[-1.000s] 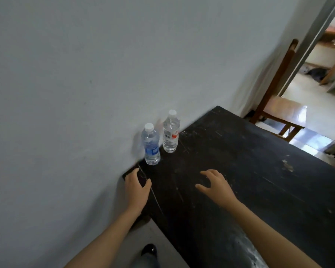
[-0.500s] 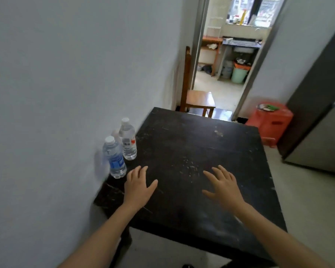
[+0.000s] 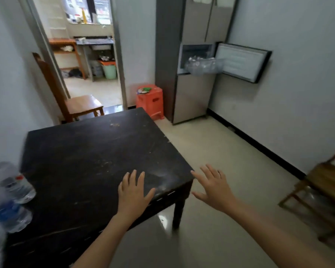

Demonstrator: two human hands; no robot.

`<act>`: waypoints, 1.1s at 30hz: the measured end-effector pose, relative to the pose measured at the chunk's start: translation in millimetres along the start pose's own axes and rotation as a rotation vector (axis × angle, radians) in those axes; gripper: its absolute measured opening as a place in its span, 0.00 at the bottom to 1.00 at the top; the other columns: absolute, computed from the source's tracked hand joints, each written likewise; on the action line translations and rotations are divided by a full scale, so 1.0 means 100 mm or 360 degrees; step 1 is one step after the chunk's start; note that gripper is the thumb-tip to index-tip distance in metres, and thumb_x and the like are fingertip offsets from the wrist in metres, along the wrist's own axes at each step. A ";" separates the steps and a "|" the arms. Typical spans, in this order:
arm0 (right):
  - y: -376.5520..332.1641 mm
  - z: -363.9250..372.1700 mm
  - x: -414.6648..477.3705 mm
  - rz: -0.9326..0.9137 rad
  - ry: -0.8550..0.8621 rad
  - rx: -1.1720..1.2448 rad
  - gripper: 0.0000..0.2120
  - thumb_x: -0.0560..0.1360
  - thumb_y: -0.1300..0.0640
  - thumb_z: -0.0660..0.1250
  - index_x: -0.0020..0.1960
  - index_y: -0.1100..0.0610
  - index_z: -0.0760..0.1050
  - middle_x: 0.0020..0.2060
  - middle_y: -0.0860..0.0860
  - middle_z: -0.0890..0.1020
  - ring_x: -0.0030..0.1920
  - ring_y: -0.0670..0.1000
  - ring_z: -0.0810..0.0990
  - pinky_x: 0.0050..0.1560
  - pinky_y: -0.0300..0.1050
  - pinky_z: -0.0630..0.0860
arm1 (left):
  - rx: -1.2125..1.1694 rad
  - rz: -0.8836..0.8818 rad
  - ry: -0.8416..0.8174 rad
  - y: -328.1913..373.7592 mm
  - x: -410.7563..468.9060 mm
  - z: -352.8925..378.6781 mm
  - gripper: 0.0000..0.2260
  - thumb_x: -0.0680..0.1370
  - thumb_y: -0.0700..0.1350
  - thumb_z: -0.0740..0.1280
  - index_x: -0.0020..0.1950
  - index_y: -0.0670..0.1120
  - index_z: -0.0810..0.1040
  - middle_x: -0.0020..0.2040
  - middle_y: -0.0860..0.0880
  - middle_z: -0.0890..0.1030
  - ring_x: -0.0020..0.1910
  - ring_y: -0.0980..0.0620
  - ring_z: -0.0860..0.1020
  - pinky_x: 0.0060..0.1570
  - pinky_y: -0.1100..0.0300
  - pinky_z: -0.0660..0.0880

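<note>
The left hand (image 3: 133, 192) lies flat over the near right corner of the dark surface (image 3: 85, 161), fingers straight and slightly spread, holding nothing. Contact with the surface cannot be confirmed. The right hand (image 3: 214, 187) is beyond the surface's right edge, above the floor (image 3: 230, 151), fingers spread and empty.

Two blurred water bottles stand at the surface's left edge, well apart from both hands: the red-labelled bottle (image 3: 14, 182) and, nearer the camera, the blue-labelled bottle (image 3: 8, 213). Behind the surface are a wooden chair (image 3: 79, 105), an orange stool (image 3: 150, 101) and a refrigerator (image 3: 190, 97) with one compartment door open.
</note>
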State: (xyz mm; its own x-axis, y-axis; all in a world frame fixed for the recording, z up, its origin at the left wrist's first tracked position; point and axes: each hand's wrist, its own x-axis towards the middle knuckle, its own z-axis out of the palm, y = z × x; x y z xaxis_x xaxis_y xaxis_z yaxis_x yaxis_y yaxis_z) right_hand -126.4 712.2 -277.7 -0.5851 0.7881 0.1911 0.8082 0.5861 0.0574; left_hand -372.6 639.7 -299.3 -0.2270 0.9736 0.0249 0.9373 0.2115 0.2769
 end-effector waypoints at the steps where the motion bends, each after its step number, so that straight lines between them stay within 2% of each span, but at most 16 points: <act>1: 0.11 -0.07 -0.16 0.0046 0.0021 -0.0046 0.31 0.61 0.38 0.70 0.60 0.49 0.67 0.52 0.56 0.80 0.54 0.59 0.79 0.46 0.55 0.77 | -0.0015 0.0069 -0.0005 0.15 0.02 0.00 0.42 0.67 0.68 0.37 0.74 0.47 0.57 0.75 0.43 0.57 0.74 0.41 0.52 0.69 0.46 0.55; 3: 0.39 -0.15 -0.53 0.0170 0.0074 -0.0104 0.26 0.66 0.38 0.61 0.60 0.49 0.67 0.53 0.55 0.80 0.57 0.58 0.76 0.48 0.55 0.77 | -0.0024 0.0244 0.0046 0.49 0.03 0.02 0.41 0.68 0.67 0.40 0.72 0.45 0.64 0.72 0.41 0.63 0.72 0.39 0.58 0.66 0.43 0.60; 5: 0.64 -0.19 -0.86 0.0264 0.0082 -0.0143 0.25 0.67 0.38 0.55 0.60 0.49 0.68 0.54 0.56 0.79 0.60 0.57 0.70 0.49 0.56 0.76 | -0.0051 0.0335 0.0071 0.76 -0.02 0.04 0.39 0.69 0.67 0.42 0.70 0.44 0.66 0.71 0.41 0.65 0.71 0.39 0.60 0.66 0.42 0.61; 8: 1.00 -0.27 -1.50 0.0399 0.0086 -0.0223 0.25 0.68 0.38 0.55 0.60 0.49 0.68 0.55 0.56 0.79 0.60 0.57 0.68 0.50 0.58 0.76 | -0.0060 0.0415 -0.0019 1.24 -0.17 0.15 0.41 0.68 0.68 0.41 0.71 0.45 0.65 0.72 0.42 0.64 0.72 0.39 0.58 0.67 0.43 0.59; 11: 1.32 -0.38 -2.17 0.0527 0.0060 -0.0249 0.25 0.69 0.38 0.54 0.61 0.50 0.67 0.56 0.57 0.78 0.61 0.59 0.71 0.51 0.59 0.76 | -0.0071 0.0493 -0.0079 1.71 -0.34 0.34 0.37 0.71 0.66 0.47 0.64 0.40 0.74 0.64 0.37 0.74 0.64 0.34 0.69 0.57 0.38 0.69; 13: 1.53 -0.50 -2.58 0.0577 0.0103 -0.0283 0.25 0.69 0.39 0.61 0.61 0.51 0.67 0.56 0.58 0.78 0.60 0.60 0.75 0.52 0.60 0.75 | -0.0080 0.0513 -0.0121 2.07 -0.50 0.49 0.34 0.71 0.64 0.50 0.60 0.39 0.76 0.59 0.36 0.77 0.60 0.32 0.72 0.53 0.36 0.71; 15: 1.73 -0.61 -2.97 0.0649 0.0139 -0.0257 0.28 0.65 0.41 0.70 0.60 0.51 0.68 0.55 0.59 0.78 0.60 0.60 0.73 0.52 0.61 0.74 | -0.0111 0.0602 -0.0122 2.47 -0.70 0.62 0.36 0.72 0.66 0.48 0.61 0.39 0.74 0.60 0.36 0.76 0.61 0.31 0.71 0.56 0.36 0.70; 16: 1.79 -0.65 -3.12 0.0695 0.0156 -0.0275 0.28 0.64 0.41 0.71 0.60 0.51 0.70 0.55 0.59 0.78 0.60 0.59 0.71 0.52 0.61 0.74 | -0.0139 0.0643 -0.0100 2.63 -0.79 0.69 0.38 0.71 0.67 0.47 0.64 0.40 0.72 0.63 0.36 0.73 0.64 0.32 0.68 0.59 0.37 0.67; 19: 2.00 -0.75 -3.62 0.0892 0.0055 -0.0337 0.25 0.68 0.39 0.58 0.59 0.51 0.75 0.55 0.58 0.79 0.60 0.59 0.72 0.51 0.61 0.75 | -0.0180 0.0751 -0.0139 3.22 -1.13 0.82 0.40 0.67 0.68 0.43 0.70 0.44 0.65 0.71 0.41 0.65 0.71 0.37 0.59 0.66 0.43 0.59; 21: 2.11 -0.80 -3.91 0.0983 -0.0025 -0.0313 0.27 0.68 0.38 0.54 0.58 0.51 0.76 0.56 0.57 0.79 0.59 0.59 0.76 0.51 0.61 0.75 | -0.0230 0.0856 -0.0141 3.55 -1.29 0.91 0.38 0.68 0.66 0.47 0.67 0.43 0.69 0.68 0.39 0.69 0.69 0.35 0.63 0.63 0.41 0.63; 24: 2.25 -0.87 -4.19 0.1058 -0.0051 -0.0333 0.28 0.68 0.38 0.52 0.57 0.52 0.78 0.56 0.57 0.79 0.59 0.59 0.77 0.51 0.61 0.75 | -0.0235 0.0967 -0.0139 3.99 -1.37 0.96 0.31 0.70 0.62 0.53 0.61 0.40 0.74 0.61 0.36 0.75 0.62 0.32 0.71 0.54 0.37 0.70; 26: 2.36 -0.89 -4.32 0.1092 -0.0051 -0.0330 0.27 0.69 0.39 0.52 0.58 0.52 0.77 0.57 0.58 0.79 0.59 0.59 0.77 0.51 0.61 0.75 | -0.0218 0.1018 -0.0103 4.26 -1.38 0.95 0.29 0.70 0.61 0.55 0.59 0.40 0.75 0.59 0.36 0.77 0.59 0.31 0.73 0.51 0.37 0.71; 33: 2.91 -0.88 -4.43 0.1147 -0.0083 -0.0355 0.27 0.70 0.38 0.52 0.61 0.50 0.74 0.58 0.57 0.78 0.61 0.58 0.76 0.53 0.60 0.74 | -0.0295 0.1091 0.0006 4.85 -1.24 1.14 0.31 0.71 0.62 0.53 0.63 0.41 0.73 0.64 0.38 0.73 0.65 0.33 0.68 0.59 0.38 0.67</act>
State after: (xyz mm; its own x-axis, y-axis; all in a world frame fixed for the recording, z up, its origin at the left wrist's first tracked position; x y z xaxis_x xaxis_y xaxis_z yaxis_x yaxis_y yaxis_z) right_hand 373.5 517.1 -259.9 0.0956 0.9730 0.2101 0.9830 -0.1255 0.1337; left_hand 140.7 631.5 -277.6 0.3967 0.8817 0.2554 0.8091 -0.4672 0.3565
